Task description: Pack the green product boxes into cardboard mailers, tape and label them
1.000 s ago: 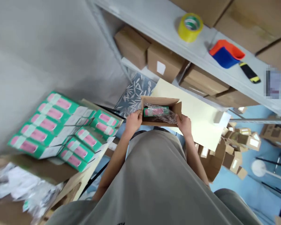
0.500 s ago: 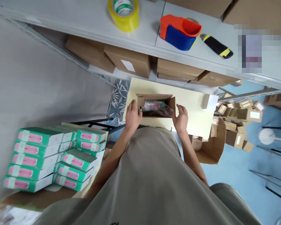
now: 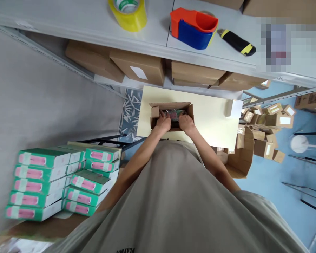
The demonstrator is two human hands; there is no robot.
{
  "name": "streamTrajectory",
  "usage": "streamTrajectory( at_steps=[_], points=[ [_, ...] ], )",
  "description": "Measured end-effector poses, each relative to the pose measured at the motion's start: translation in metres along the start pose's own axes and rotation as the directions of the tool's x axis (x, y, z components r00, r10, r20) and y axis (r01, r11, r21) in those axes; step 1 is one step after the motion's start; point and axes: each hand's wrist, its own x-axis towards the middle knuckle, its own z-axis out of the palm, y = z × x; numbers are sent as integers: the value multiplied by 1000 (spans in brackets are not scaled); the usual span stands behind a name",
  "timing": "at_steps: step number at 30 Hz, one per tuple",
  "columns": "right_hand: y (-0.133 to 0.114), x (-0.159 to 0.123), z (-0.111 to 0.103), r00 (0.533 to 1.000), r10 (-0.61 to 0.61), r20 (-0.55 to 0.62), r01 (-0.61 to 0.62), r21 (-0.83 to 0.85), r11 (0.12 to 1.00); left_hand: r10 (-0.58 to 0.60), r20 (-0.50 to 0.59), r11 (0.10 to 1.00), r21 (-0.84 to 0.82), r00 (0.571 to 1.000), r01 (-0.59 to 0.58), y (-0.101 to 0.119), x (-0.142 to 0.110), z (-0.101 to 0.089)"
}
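An open cardboard box (image 3: 171,104) stands on the cream tabletop, its flaps raised. Inside it lies a green-and-pink product box (image 3: 173,114) in clear plastic wrap. My left hand (image 3: 163,122) reaches in over the front wall, fingers curled onto the wrapped box's left part. On the right part of the same package, my right hand (image 3: 186,122) has its fingers bent downward. The fingertips of both hands are partly hidden by the wrap and the carton.
A white box (image 3: 234,108) stands on the right of the table (image 3: 213,119). On the shelf above are yellow tape (image 3: 133,17), an orange-and-blue tape dispenser (image 3: 193,30) and a utility knife (image 3: 237,42). Green product boxes (image 3: 34,172) are stacked at left; cartons (image 3: 276,119) lie at right.
Both hands have moved inward from the carton's left and right sides, down into it and onto the wrapped product box. The view has shifted slightly.
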Motion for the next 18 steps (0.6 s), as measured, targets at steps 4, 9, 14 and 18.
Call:
streamTrajectory(
  at_steps=[4, 9, 14, 18],
  points=[
    [-3, 8, 2, 991, 106, 81, -99, -83, 992, -17, -51, 1000, -18, 999, 16, -9, -9, 6],
    [-14, 7, -4, 982, 148, 119, -133, -126, 983, -10, -124, 998, -65, 992, 2, -20, -30, -4],
    [2, -33, -17, 986, -20, -166, 8, -69, 998, 106, -370, 944, -253, 923, -210, -37, -82, -20],
    [41, -64, -24, 833, 39, -552, 28, 113, 993, -127, -579, 906, -399, 806, -144, -64, -112, -23]
  ],
)
